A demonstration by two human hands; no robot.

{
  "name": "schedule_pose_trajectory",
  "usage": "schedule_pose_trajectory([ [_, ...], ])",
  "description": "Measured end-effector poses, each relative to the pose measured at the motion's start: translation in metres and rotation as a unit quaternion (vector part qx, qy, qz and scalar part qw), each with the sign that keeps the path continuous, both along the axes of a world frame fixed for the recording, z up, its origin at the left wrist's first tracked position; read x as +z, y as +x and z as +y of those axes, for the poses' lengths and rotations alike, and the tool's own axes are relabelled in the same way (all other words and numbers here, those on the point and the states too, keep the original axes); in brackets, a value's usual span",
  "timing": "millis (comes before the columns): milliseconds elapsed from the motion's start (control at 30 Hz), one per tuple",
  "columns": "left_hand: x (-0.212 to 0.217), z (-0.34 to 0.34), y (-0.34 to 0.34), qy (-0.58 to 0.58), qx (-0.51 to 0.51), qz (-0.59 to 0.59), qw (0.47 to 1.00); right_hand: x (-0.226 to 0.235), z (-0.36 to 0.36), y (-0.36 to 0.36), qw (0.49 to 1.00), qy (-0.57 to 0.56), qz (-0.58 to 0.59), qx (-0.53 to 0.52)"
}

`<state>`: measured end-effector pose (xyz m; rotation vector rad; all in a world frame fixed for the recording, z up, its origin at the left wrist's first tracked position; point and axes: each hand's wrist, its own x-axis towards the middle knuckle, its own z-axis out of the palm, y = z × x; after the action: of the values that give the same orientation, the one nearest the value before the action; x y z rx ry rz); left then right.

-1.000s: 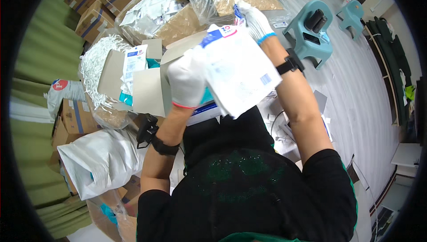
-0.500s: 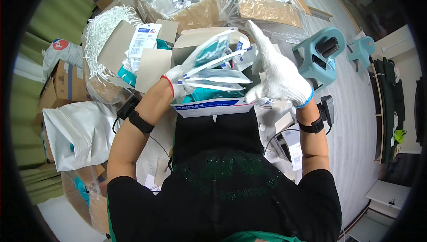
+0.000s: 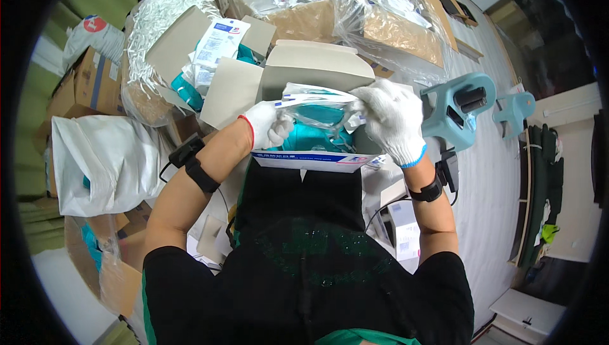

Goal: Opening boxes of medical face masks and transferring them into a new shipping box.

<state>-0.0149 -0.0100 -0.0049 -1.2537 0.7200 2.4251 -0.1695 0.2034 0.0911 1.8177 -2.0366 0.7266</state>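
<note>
A bundle of flat see-through packets with white edges and teal contents [image 3: 317, 111] spans the gap between my gloved hands. My left hand [image 3: 266, 124], in a white knit glove with a red cuff, is closed on the bundle's left end. The other end is pinched by my right hand [image 3: 392, 120], whose white glove has a blue cuff. Beneath them is an open carton [image 3: 311, 162] with a printed blue band on its front and its flaps raised. More teal packets [image 3: 304, 137] lie inside, partly hidden by the bundle and hands.
Left of the carton, another opened box holds white and teal packets [image 3: 219, 44]. Behind it is a heap of white strips [image 3: 168, 21]. Plastic-lined cartons [image 3: 399, 34] stand at the back. Blue-grey stools [image 3: 460, 110] are on the right, a white sack [image 3: 104, 161] on the left.
My right hand has gone from spread fingers to gripping the packets' right end. The fanned packets are now gathered into a level bundle, lower over the carton. The whole view has shifted slightly.
</note>
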Motion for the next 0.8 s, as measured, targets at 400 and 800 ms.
schedule_pose_trajectory([
  [400,0.016,0.024,0.035,-0.264,0.095,0.134,0.95,0.024,0.004,-0.033,0.991,-0.092,0.01,-0.093],
  [800,0.019,0.031,0.034,-0.298,0.141,0.175,0.928,-0.002,0.006,-0.056,0.996,0.05,0.054,-0.042],
])
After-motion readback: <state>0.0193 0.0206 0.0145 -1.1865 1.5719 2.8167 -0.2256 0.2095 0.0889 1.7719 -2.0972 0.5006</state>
